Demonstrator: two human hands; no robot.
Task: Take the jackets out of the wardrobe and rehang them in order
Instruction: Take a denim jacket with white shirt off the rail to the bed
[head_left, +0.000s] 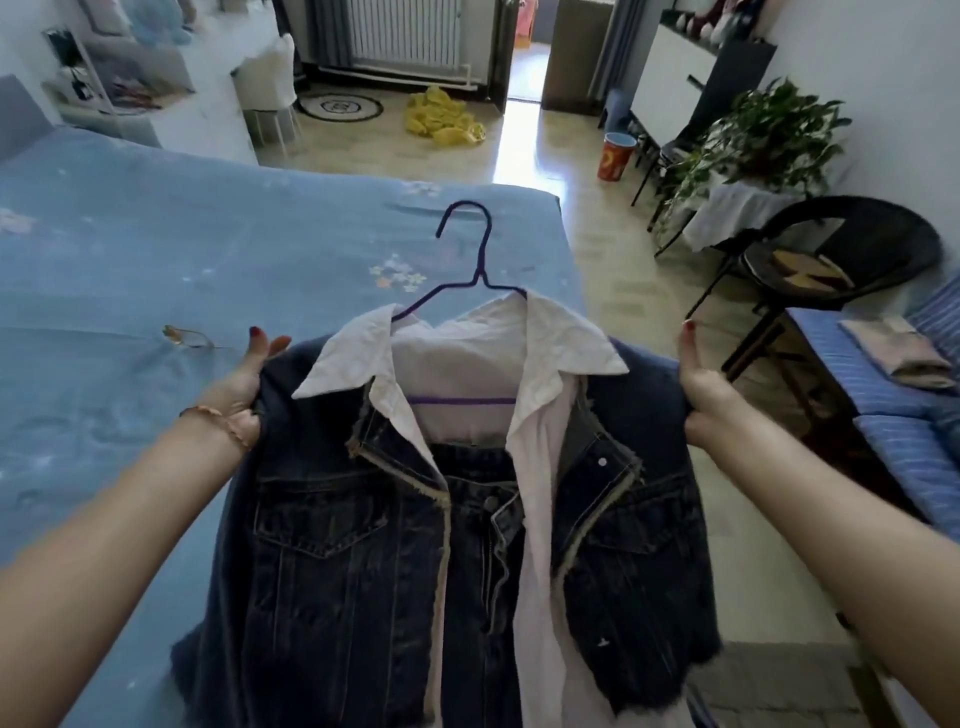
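denim jacket (363, 545) on purple hanger (470, 249) held over bed (130, 249); shoulders gripped by left hand (244, 384), right hand (701, 395).

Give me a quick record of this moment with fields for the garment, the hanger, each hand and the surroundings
garment: denim jacket over a white collared shirt, both on one hanger
hanger: purple wire hanger, hook free, hooked on nothing
left hand: left hand grips the jacket's shoulder
right hand: right hand grips the other shoulder
surroundings: blue bed on the left, black chair on the right
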